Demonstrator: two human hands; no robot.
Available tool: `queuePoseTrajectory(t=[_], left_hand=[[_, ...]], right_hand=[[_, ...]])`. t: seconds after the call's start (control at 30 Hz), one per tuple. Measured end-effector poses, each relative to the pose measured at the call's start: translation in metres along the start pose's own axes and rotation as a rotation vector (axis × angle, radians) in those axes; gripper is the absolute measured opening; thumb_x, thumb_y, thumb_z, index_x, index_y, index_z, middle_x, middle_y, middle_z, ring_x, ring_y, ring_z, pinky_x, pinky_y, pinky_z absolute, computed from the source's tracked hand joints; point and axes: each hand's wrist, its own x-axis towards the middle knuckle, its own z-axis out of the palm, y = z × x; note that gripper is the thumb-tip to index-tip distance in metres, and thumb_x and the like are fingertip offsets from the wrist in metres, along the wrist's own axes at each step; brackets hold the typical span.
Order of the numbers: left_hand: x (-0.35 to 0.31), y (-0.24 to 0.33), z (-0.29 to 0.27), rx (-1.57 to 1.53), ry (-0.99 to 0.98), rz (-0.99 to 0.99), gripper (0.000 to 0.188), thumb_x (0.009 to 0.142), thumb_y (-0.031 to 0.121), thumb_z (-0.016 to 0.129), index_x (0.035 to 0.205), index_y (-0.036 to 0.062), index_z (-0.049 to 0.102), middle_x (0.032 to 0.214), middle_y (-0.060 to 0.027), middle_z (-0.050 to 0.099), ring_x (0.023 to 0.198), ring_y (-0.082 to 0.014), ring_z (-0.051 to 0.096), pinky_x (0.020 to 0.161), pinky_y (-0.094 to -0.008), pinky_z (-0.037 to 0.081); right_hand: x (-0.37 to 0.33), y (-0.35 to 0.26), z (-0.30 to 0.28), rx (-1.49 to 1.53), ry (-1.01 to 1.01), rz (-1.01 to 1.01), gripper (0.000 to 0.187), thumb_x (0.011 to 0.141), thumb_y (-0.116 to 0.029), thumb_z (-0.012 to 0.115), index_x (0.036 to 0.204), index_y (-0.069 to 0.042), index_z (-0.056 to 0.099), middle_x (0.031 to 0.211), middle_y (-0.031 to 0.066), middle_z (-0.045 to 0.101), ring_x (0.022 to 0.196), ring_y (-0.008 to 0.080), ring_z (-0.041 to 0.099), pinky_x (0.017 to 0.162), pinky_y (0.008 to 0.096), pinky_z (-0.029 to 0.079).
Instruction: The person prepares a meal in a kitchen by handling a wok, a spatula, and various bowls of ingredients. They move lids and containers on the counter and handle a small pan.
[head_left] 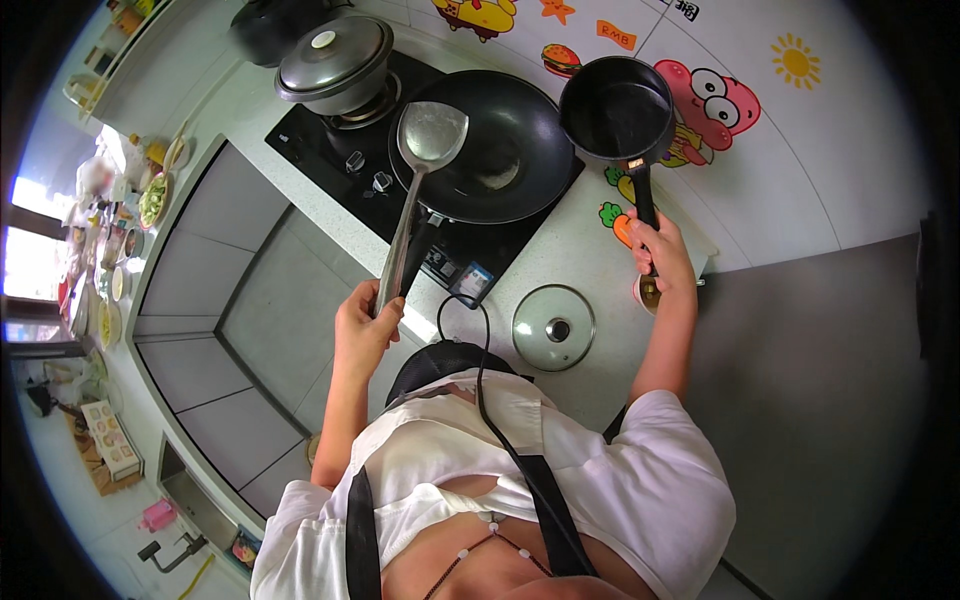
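Observation:
My left hand [366, 325] is closed round the handle of a metal spatula [432, 136], its broad blade raised over the left rim of a black wok [520, 150]. The wok rests on the gas stove [345, 165] with a little shine at its bottom. Off to the right, my right hand [664, 250] grips the black handle of a small saucepan [617, 108]. That saucepan is held up beside the wok, near the tiled wall, and its dark inside faces me. On the counter between my hands lies a glass lid [553, 327] with a dark knob.
A lidded grey pot [336, 65] occupies the left burner, with a dark pot [280, 28] behind it. A small cup [648, 293] sits below my right hand. Dishes of food [153, 200] line the left counter. A black cable [482, 390] hangs before me.

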Motion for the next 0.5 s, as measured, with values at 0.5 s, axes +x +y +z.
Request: queuePoseTrajectory(t=[0.5], left_hand=[[0.002, 0.001, 0.003, 0.013, -0.004, -0.015, 0.017, 0.074, 0.013, 0.057, 0.086, 0.0008, 0.054, 0.061, -0.0006, 0.052, 0.042, -0.0060, 0.044, 0.037, -0.0193, 0.030]], right_hand=[[0.011, 0.026, -0.009, 0.094, 0.000, 0.073, 0.014, 0.078, -0.012, 0.050, 0.091, -0.007, 0.046, 0.057, -0.0035, 0.038, 0.041, 0.0031, 0.031, 0.035, 0.0189, 0.024]])
